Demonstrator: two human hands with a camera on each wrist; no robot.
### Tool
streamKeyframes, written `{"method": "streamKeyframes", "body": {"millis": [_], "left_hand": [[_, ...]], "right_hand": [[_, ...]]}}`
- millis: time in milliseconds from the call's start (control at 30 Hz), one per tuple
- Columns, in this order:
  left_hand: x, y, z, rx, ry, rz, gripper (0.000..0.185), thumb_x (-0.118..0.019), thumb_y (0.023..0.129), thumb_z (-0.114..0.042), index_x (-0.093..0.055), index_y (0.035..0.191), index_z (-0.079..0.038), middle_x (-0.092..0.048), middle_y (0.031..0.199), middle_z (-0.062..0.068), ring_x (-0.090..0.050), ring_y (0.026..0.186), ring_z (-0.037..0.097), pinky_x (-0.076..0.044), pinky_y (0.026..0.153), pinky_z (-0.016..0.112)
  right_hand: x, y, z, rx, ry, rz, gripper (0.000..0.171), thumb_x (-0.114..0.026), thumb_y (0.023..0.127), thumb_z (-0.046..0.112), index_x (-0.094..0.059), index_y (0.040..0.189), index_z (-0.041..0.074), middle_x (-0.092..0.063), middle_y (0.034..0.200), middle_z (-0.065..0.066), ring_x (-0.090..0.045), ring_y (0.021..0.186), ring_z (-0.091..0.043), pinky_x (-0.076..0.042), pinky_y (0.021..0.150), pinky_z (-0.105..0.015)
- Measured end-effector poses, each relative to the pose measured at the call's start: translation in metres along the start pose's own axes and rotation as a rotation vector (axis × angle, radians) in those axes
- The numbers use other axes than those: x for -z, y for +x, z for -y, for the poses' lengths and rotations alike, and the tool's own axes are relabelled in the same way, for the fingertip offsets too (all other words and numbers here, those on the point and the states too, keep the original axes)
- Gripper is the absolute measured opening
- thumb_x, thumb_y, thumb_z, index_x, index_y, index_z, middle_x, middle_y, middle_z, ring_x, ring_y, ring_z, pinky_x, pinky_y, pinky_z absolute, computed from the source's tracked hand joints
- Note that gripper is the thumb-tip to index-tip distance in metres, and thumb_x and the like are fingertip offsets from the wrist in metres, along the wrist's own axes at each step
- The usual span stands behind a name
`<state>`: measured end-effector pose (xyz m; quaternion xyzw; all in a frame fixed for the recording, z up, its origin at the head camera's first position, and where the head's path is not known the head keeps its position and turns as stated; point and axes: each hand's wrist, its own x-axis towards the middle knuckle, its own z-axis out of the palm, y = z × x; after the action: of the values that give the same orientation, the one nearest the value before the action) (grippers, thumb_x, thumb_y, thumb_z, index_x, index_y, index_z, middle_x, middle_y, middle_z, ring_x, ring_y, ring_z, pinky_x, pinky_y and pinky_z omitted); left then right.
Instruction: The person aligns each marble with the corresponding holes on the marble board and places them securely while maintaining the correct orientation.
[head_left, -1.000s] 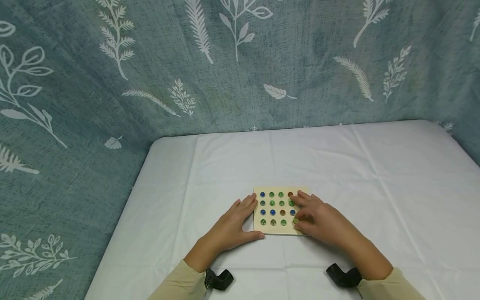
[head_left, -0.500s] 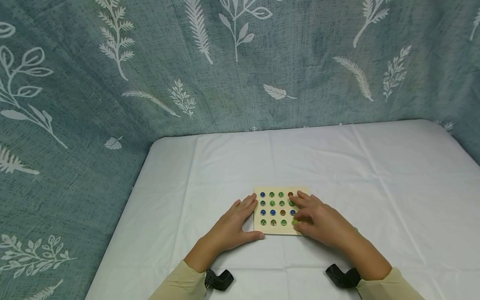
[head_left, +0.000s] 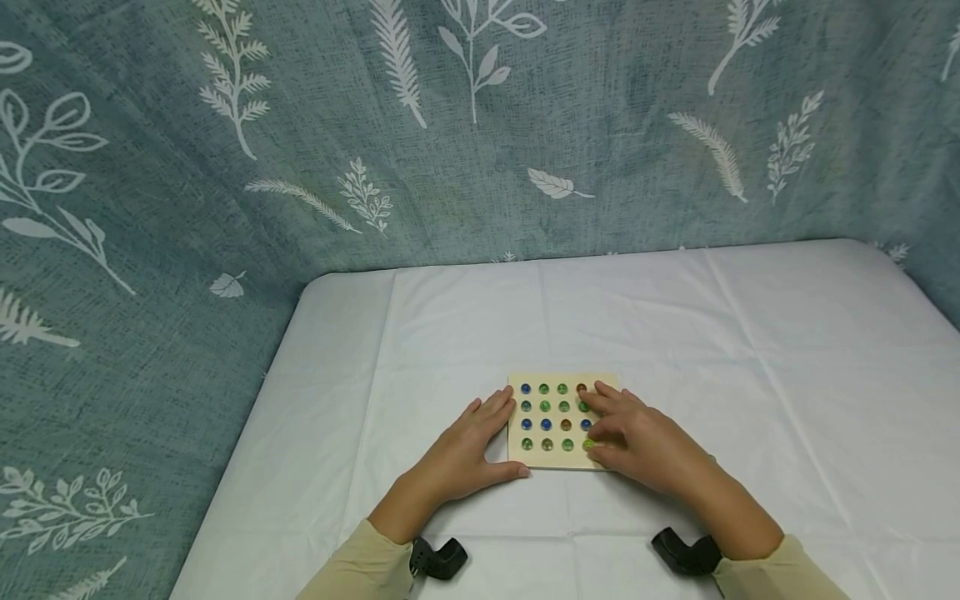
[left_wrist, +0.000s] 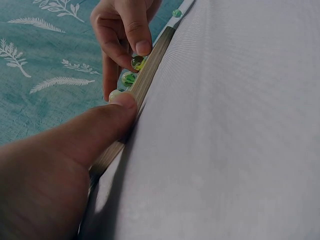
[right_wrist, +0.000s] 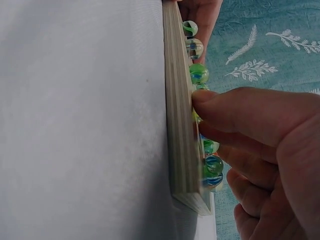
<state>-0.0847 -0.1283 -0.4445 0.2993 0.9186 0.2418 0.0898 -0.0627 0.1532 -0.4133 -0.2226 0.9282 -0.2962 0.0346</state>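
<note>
Nothing had shifted: my right hand (head_left: 637,437) kept pinching a green marble (head_left: 589,444) at the wooden marble board (head_left: 555,461)'s near right corner, my left hand (head_left: 468,446) lay open, steadying its left edge.

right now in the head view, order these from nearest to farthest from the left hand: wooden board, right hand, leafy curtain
1. wooden board: touching the left hand, whose thumb lies along its near edge.
2. right hand: across the board, on its right side, over the marbles.
3. leafy curtain: farthest, hanging behind the table.
</note>
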Motion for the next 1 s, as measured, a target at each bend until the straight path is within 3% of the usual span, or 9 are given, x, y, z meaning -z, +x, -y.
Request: {"method": "streamKeyframes", "body": {"millis": [300, 633, 733, 900, 1000], "left_hand": [[0.000, 0.001, 0.000, 0.000, 0.001, -0.001, 0.098, -0.070, 0.083, -0.060, -0.027, 0.156, -0.012, -0.016, 0.165, -0.005, -0.016, 0.151, 0.010, -0.015, 0.126, 0.036], [0.000, 0.001, 0.000, 0.005, 0.007, 0.002, 0.098, -0.070, 0.083, -0.060, -0.027, 0.156, -0.012, -0.016, 0.165, -0.004, -0.016, 0.151, 0.010, -0.015, 0.126, 0.036], [0.000, 0.001, 0.001, 0.006, 0.006, 0.007, 0.098, -0.070, 0.083, -0.060, -0.027, 0.156, -0.012, -0.016, 0.165, -0.005, -0.016, 0.151, 0.010, -0.015, 0.126, 0.035], [0.001, 0.000, 0.001, 0.002, 0.000, 0.007, 0.098, -0.070, 0.083, -0.059, -0.026, 0.156, -0.012, -0.016, 0.165, -0.004, -0.015, 0.151, 0.010, -0.015, 0.126, 0.036], [0.001, 0.000, 0.001, 0.002, -0.004, 0.005, 0.098, -0.070, 0.083, -0.059, -0.027, 0.156, -0.012, -0.016, 0.165, -0.004, -0.016, 0.151, 0.010, -0.015, 0.126, 0.036]], "right_hand": [[0.008, -0.003, -0.005, 0.017, 0.037, -0.049, 0.012, -0.081, 0.079, 0.015, -0.077, 0.090, 0.018, -0.054, 0.145, -0.009, -0.038, 0.142, -0.035, -0.027, 0.119, -0.053], [0.026, -0.019, -0.023, -0.066, 0.062, -0.092, 0.017, -0.082, 0.080, 0.019, -0.077, 0.095, 0.017, -0.053, 0.146, -0.007, -0.039, 0.142, -0.035, -0.023, 0.122, -0.031], [0.030, -0.024, -0.029, -0.092, 0.060, -0.086, 0.018, -0.082, 0.080, 0.021, -0.077, 0.097, 0.016, -0.052, 0.147, -0.008, -0.038, 0.142, -0.036, -0.026, 0.120, -0.038], [0.042, -0.033, -0.040, -0.145, 0.100, -0.073, 0.026, -0.081, 0.081, 0.031, -0.076, 0.101, 0.015, -0.050, 0.149, -0.009, -0.036, 0.143, -0.039, -0.033, 0.111, -0.062], [0.052, -0.040, -0.047, -0.185, 0.122, -0.065, 0.031, -0.080, 0.082, 0.036, -0.076, 0.103, 0.015, -0.048, 0.150, -0.008, -0.033, 0.143, -0.041, -0.033, 0.108, -0.066]]}}
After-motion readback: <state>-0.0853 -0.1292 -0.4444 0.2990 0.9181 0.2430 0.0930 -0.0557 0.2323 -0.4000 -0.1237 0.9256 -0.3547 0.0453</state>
